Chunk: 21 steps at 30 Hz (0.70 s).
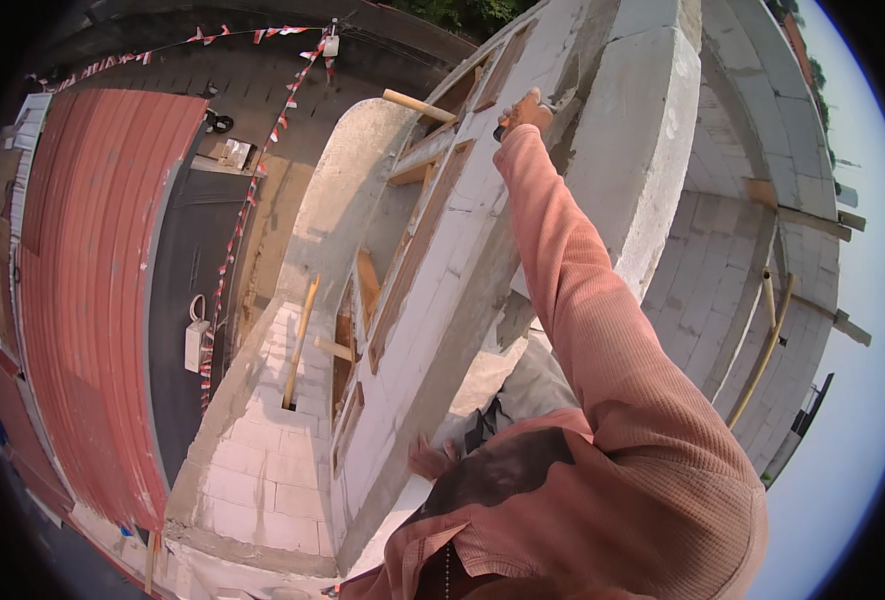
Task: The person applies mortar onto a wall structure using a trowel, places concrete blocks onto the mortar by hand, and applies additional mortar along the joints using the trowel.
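My right arm, in a pink sleeve, stretches up and forward along the wall. At its end my right hand [528, 110] is closed around the dark handle of what looks like a trowel [560, 104], its grey blade against the rough side of a concrete beam [617, 150]. Close to my body, low beside the pale block wall [442, 270], is what appears to be my left hand [430, 459]. It is blurred, so I cannot make out its fingers or anything in them. Grey cement smears the wall along the beam.
Wooden window frames [417, 255] sit in the block wall, with bamboo poles [300, 345] sticking out. Far below at left are a red metal roof [102, 290] and a string of red-and-white flags [230, 240]. To the right, more block walls [707, 280] drop away, with bamboo [762, 350] leaning there.
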Each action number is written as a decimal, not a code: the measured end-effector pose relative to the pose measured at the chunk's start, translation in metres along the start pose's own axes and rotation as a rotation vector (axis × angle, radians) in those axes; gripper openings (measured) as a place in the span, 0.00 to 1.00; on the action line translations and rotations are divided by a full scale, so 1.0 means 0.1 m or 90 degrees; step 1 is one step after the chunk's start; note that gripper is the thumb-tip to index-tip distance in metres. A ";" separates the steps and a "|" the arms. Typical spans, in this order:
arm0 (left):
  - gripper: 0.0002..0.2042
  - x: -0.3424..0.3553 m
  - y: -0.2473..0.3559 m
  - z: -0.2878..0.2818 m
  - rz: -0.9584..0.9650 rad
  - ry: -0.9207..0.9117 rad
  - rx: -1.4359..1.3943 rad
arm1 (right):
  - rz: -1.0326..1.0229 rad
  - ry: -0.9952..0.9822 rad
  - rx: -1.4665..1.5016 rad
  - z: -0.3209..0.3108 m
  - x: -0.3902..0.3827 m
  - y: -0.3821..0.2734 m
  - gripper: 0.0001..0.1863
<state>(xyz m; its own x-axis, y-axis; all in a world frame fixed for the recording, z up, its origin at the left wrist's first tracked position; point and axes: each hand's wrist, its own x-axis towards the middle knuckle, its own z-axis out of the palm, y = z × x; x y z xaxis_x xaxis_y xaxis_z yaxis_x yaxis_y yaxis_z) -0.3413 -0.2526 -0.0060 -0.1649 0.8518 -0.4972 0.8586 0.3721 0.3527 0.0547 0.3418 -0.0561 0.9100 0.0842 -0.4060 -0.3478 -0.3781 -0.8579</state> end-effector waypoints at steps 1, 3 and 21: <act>0.35 0.07 0.03 0.05 0.010 0.007 -0.008 | 0.003 -0.032 0.032 0.09 0.29 -0.06 0.19; 0.34 -0.05 -0.07 0.13 0.033 0.122 0.035 | 0.030 -0.023 0.050 0.10 0.53 -0.14 0.17; 0.33 0.25 0.25 -0.33 -0.068 -0.083 -0.089 | 0.200 -0.596 -0.131 -1.45 -2.17 -0.47 0.16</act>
<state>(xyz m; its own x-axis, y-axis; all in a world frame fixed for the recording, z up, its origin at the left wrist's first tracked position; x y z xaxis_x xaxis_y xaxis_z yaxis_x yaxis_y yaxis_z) -0.3396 -0.2103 0.0166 -0.1788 0.7536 -0.6325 0.7624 0.5125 0.3951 -0.0938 0.2080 0.1180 0.2094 0.6095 -0.7647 -0.4151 -0.6526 -0.6339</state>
